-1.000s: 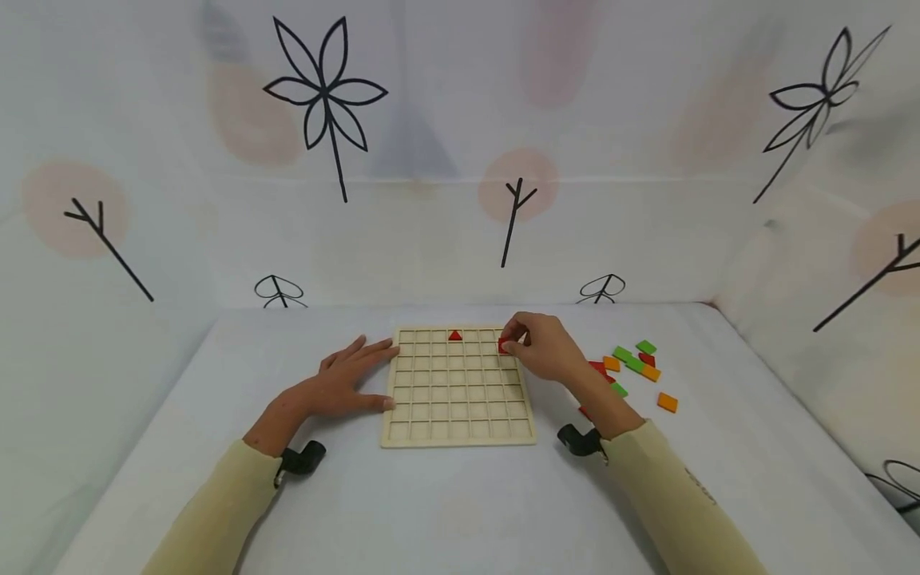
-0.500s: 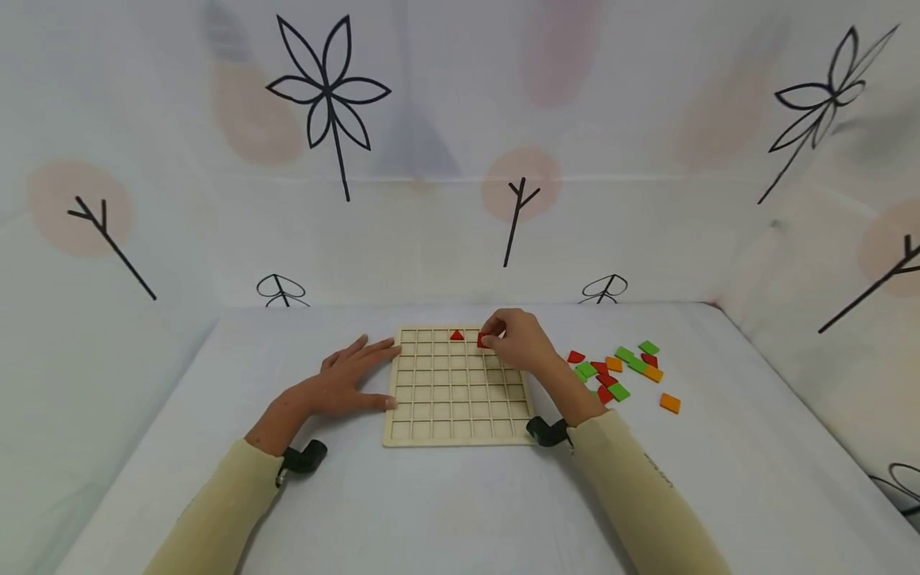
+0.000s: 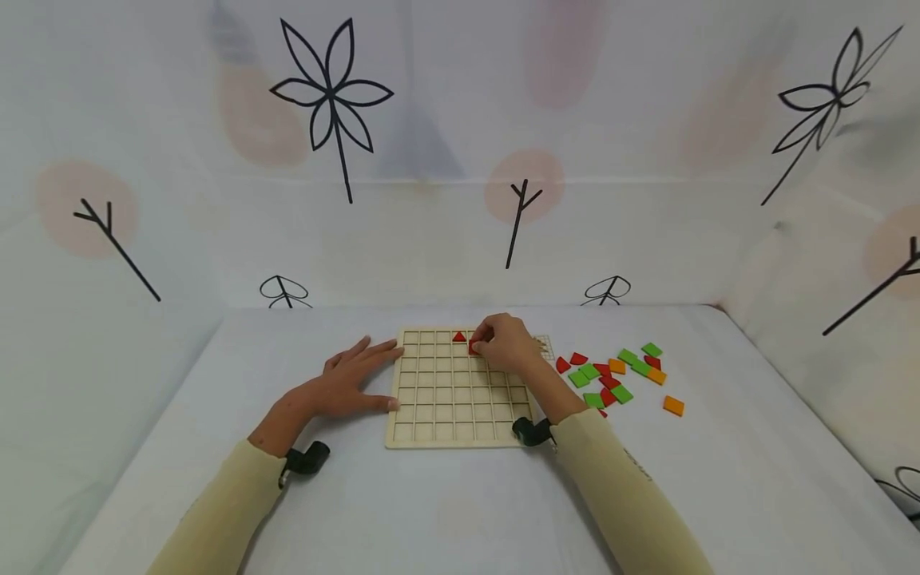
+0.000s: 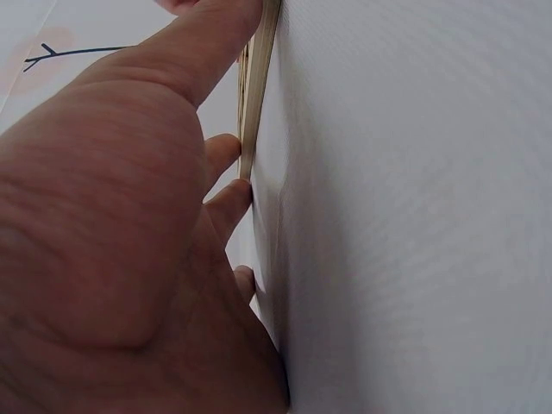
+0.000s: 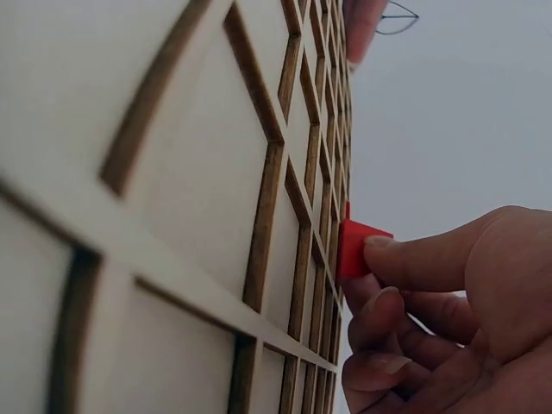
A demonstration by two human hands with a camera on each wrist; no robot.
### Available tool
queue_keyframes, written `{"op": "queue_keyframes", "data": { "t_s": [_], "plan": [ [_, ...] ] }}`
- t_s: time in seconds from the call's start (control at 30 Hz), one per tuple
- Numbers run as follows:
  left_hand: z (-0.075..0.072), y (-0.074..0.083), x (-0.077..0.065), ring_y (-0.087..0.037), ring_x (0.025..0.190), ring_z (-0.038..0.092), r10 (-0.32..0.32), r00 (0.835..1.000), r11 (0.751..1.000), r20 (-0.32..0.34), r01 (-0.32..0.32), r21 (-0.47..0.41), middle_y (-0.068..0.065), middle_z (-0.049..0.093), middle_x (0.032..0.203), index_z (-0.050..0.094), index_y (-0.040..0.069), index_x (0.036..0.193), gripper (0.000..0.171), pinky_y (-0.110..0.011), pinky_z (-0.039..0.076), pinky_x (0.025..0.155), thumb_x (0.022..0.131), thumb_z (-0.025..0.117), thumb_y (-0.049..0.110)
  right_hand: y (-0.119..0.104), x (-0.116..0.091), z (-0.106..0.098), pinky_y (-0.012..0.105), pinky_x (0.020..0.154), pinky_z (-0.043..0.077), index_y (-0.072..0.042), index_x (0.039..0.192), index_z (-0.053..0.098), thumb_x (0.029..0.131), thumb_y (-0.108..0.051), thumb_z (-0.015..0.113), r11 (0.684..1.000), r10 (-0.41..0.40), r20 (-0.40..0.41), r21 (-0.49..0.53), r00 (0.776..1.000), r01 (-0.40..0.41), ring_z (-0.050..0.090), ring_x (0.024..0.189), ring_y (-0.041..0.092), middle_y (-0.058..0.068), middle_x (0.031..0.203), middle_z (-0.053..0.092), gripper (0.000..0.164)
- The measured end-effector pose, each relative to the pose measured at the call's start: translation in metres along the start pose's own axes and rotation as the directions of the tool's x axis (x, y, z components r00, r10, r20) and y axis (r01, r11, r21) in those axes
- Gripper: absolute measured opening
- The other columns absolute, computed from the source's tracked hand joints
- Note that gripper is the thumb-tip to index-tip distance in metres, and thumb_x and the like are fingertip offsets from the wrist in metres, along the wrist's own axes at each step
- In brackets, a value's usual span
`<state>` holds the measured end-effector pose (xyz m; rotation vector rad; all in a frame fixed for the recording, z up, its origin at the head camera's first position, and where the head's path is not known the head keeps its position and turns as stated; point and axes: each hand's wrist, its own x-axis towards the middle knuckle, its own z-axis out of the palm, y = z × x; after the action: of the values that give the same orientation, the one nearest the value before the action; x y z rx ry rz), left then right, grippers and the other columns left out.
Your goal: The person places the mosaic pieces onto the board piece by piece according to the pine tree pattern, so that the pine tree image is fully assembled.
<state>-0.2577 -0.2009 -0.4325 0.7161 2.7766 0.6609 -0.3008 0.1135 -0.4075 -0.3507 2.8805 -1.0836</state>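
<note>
A pale wooden grid board (image 3: 434,399) lies flat on the white table. A red triangle tile (image 3: 459,337) sits in a cell of its far row. Between thumb and fingers my right hand (image 3: 505,345) pinches a red square tile (image 5: 354,248), held over the far part of the board, just right of and slightly nearer than the triangle. In the right wrist view the tile is tilted, close to the grid. My left hand (image 3: 348,383) rests at the board's left edge, fingers spread, with fingertips and thumb touching the rim. The wrist view shows those fingers (image 4: 228,207) against the board's side.
Right of the board lies a scatter of loose tiles: several green tiles (image 3: 621,394), red quarter-rounds (image 3: 578,358) and orange squares (image 3: 673,406). Partly behind my right hand is a small sheet with a printed grid (image 3: 546,348). A patterned cloth wall (image 3: 431,239) rises behind the table.
My right hand has moved left across the board with the red square tile, from the far right corner to beside the triangle. The left hand stays at the edge.
</note>
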Motion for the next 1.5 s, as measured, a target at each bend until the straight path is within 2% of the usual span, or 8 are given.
{"op": "queue_keyframes", "data": {
  "t_s": [0.27, 0.6, 1.0, 1.23, 1.33, 1.5],
  "plan": [
    [0.000, -0.002, -0.001, -0.045, 0.163, 0.001, 0.009, 1.000, 1.000, -0.008, -0.009, 0.007, -0.001, 0.020, 0.178, 0.032, 0.025, 0.169, 0.094, -0.074, 0.007, 0.121, 0.094, 0.074, 0.062, 0.005, 0.001, 0.001, 0.042, 0.079, 0.055, -0.007, 0.104, 0.076, 0.103, -0.012, 0.070, 1.000, -0.025, -0.006, -0.003, 1.000, 0.025, 0.064, 0.086, 0.024, 0.008, 0.097, 0.072, 0.008],
    [-0.001, -0.001, -0.002, -0.044, 0.163, 0.001, 0.008, 1.000, 1.000, -0.008, -0.008, 0.004, -0.001, 0.021, 0.178, 0.033, 0.024, 0.169, 0.093, -0.073, 0.007, 0.122, 0.093, 0.074, 0.061, 0.010, 0.001, 0.002, 0.044, 0.082, 0.056, -0.003, 0.104, 0.078, 0.101, -0.007, 0.069, 0.996, -0.080, -0.013, -0.043, 0.997, 0.080, 0.066, 0.090, 0.025, 0.010, 0.097, 0.073, 0.010],
    [-0.001, -0.001, -0.001, -0.044, 0.163, 0.001, 0.017, 1.000, 1.000, -0.009, -0.017, 0.005, 0.000, 0.020, 0.178, 0.033, 0.024, 0.169, 0.094, -0.073, 0.008, 0.121, 0.093, 0.075, 0.061, 0.013, -0.002, 0.001, 0.043, 0.080, 0.057, -0.001, 0.105, 0.076, 0.099, -0.009, 0.073, 0.995, -0.102, -0.004, -0.021, 0.995, 0.102, 0.066, 0.088, 0.025, 0.011, 0.096, 0.072, 0.011],
    [0.001, -0.001, 0.000, -0.044, 0.163, 0.002, 0.014, 1.000, 1.000, -0.013, -0.014, 0.007, -0.001, 0.021, 0.178, 0.033, 0.024, 0.169, 0.094, -0.074, 0.009, 0.121, 0.093, 0.075, 0.061, 0.014, -0.006, -0.012, 0.043, 0.081, 0.056, -0.003, 0.098, 0.076, 0.099, -0.007, 0.070, 0.990, -0.126, -0.010, -0.072, 0.992, 0.125, 0.064, 0.088, 0.025, 0.009, 0.093, 0.072, 0.007],
    [0.001, -0.002, 0.000, -0.043, 0.164, 0.001, 0.003, 1.000, 1.000, -0.007, -0.003, 0.007, 0.001, 0.020, 0.178, 0.032, 0.025, 0.169, 0.094, -0.073, 0.008, 0.121, 0.093, 0.074, 0.062, 0.017, -0.010, -0.018, 0.041, 0.081, 0.054, -0.006, 0.097, 0.075, 0.099, -0.008, 0.070, 0.988, -0.110, -0.018, -0.107, 0.994, 0.108, 0.062, 0.088, 0.023, 0.006, 0.093, 0.071, 0.006],
    [0.000, -0.001, -0.001, -0.042, 0.164, 0.001, -0.006, 1.000, 1.000, -0.006, 0.006, 0.005, 0.000, 0.020, 0.178, 0.033, 0.026, 0.169, 0.093, -0.073, 0.007, 0.122, 0.093, 0.074, 0.062, 0.023, -0.018, -0.027, 0.038, 0.075, 0.054, -0.005, 0.098, 0.075, 0.100, -0.009, 0.070, 0.985, -0.103, -0.031, -0.143, 0.994, 0.098, 0.061, 0.085, 0.022, 0.005, 0.093, 0.070, 0.007]
  ]
}}
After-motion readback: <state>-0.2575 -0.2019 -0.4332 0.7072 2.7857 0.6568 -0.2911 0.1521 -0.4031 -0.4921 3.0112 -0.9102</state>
